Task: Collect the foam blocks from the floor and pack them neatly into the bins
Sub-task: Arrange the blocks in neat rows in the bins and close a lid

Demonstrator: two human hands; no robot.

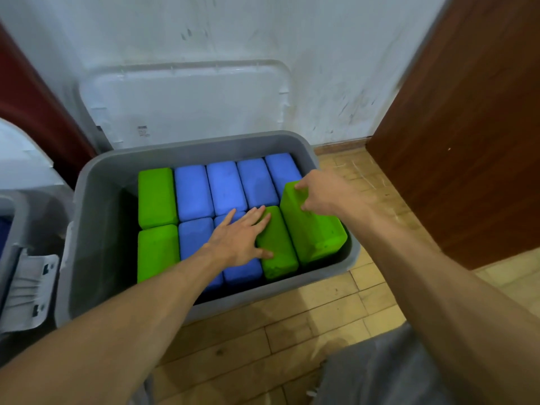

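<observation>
**Last green block going into the bin**

Packing step, looks nearly done. The grey bin [96, 229] holds two rows of blocks: blue blocks [225, 185] through the middle, two green blocks [156, 197] at 9 o'clock. The right hand [321, 197] grips the far end of a tilted green block [312, 232] at the bin's 3 o'clock, fingers curled over its top edge. It sits higher than the rest, not seated. The left hand [239, 238], fingers spread flat, presses on the neighbouring green block [277, 252] and a blue one at 5 o'clock. Next move, my guess: push the tilted block down into its slot while the left hand steadies the row. Tight fit, may jam. No loose blocks show on the floor [292, 331].
</observation>
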